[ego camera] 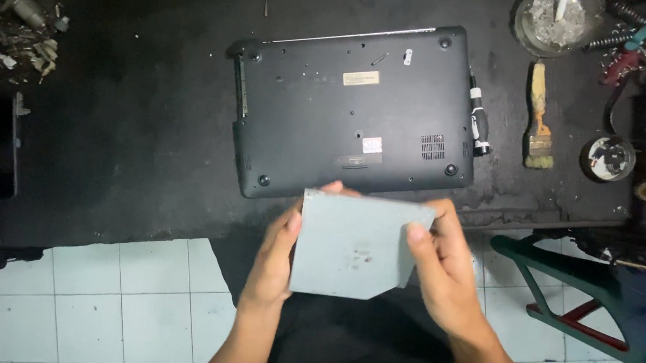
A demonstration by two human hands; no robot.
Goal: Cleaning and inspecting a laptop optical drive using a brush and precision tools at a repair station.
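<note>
Both hands, left hand (275, 258) and right hand (439, 267), grip a flat grey metal plate (349, 245) by its side edges, just below the upturned laptop (352, 107).

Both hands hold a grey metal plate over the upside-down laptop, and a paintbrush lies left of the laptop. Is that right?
Not quite. In the head view the paintbrush lies right of the laptop, not left. Both the left hand and right hand do hold the grey plate.
</note>
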